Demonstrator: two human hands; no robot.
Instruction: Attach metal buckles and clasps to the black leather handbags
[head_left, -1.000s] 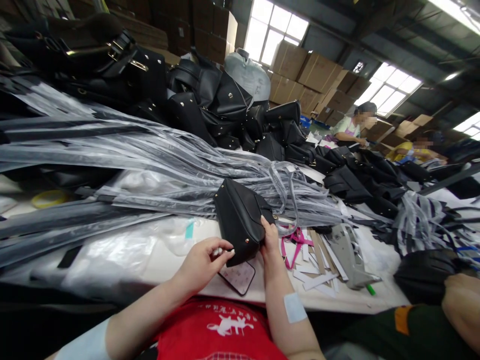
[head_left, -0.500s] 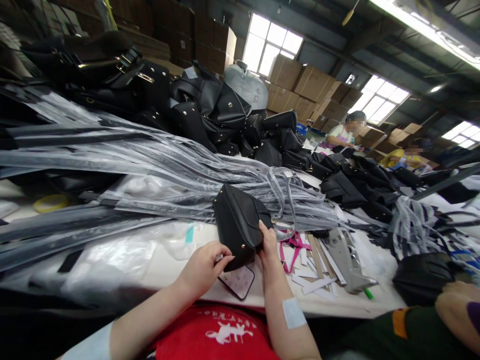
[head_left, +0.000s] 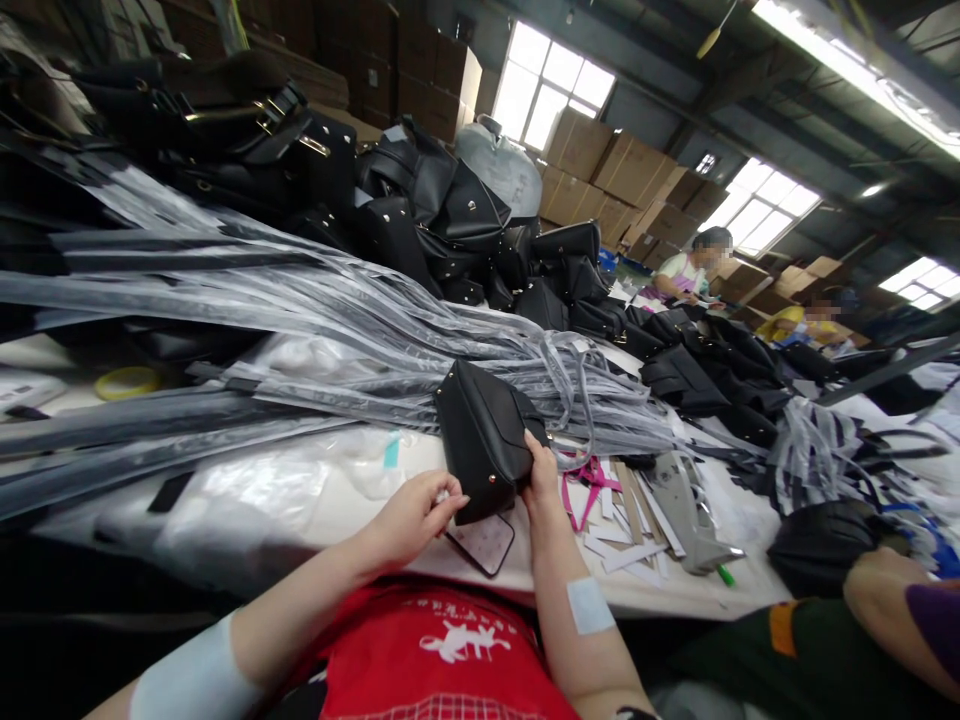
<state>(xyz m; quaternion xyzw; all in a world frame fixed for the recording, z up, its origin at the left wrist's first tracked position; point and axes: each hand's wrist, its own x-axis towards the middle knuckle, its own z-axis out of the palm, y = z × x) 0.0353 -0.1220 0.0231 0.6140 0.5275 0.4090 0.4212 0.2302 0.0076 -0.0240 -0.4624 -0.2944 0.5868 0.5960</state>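
A small black handbag (head_left: 484,432) with gold studs is tilted up over the near edge of the table. My right hand (head_left: 541,478) grips its right side, thumb on the front and the other fingers mostly hidden. At the bag's lower left corner, my left hand (head_left: 421,512) is closed in a pinch. A bit of something whitish shows between its fingers, too small to name. Below the bag lies a phone (head_left: 486,546) with a pale patterned face. Long plastic-wrapped straps (head_left: 420,345) spread across the table just behind the bag.
Black bags (head_left: 457,215) are heaped at the back. To the right lie a pink strap (head_left: 589,490), paper strips (head_left: 626,553) and a grey tape dispenser (head_left: 686,510). Clear plastic bags (head_left: 255,490) and yellow tape (head_left: 127,382) are on the left. A co-worker's arm (head_left: 881,600) rests at far right.
My left hand has shifted slightly off the bag's lower corner, still pinched. The right hand keeps its hold on the handbag. The whole view has moved a little.
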